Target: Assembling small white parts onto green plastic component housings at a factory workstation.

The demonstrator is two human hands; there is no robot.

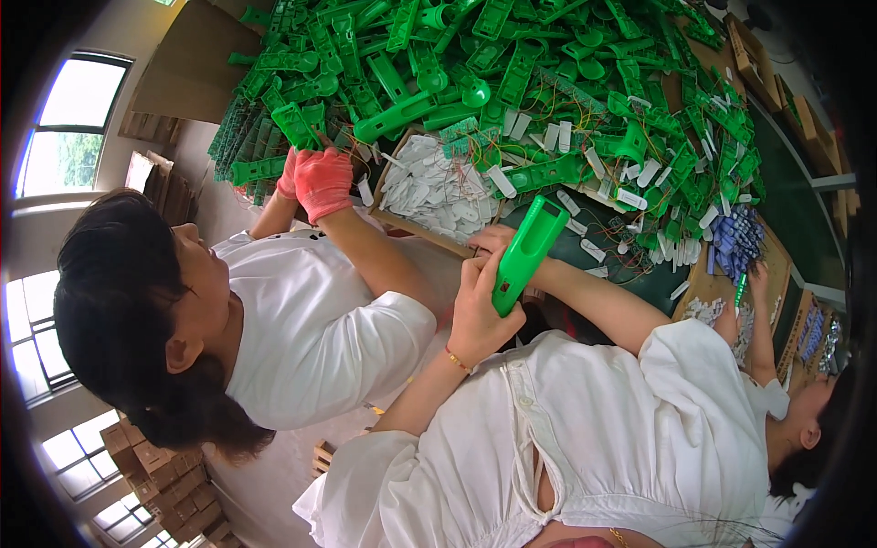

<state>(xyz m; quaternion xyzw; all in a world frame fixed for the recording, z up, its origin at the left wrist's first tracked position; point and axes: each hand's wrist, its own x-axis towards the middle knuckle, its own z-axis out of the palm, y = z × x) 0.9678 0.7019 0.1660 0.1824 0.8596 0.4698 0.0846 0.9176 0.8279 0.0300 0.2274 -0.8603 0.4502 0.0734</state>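
At the left of the frame, a co-worker's pink-gloved hand (322, 180) picked at the heap of green plastic parts (512, 73). Centre frame, my left hand (477, 315) was wrapped tight round a green casing (525, 251), and my right hand (493, 239) pinched its upper end. Looked like I was mid-assembly; next I'd need a white tag from the cardboard tray (438, 187) above.

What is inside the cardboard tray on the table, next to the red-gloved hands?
The cardboard tray holds a heap of small white plastic pieces. Green plastic housings and wired parts lie over its far edge, so that side and the tray's bottom cannot be seen.
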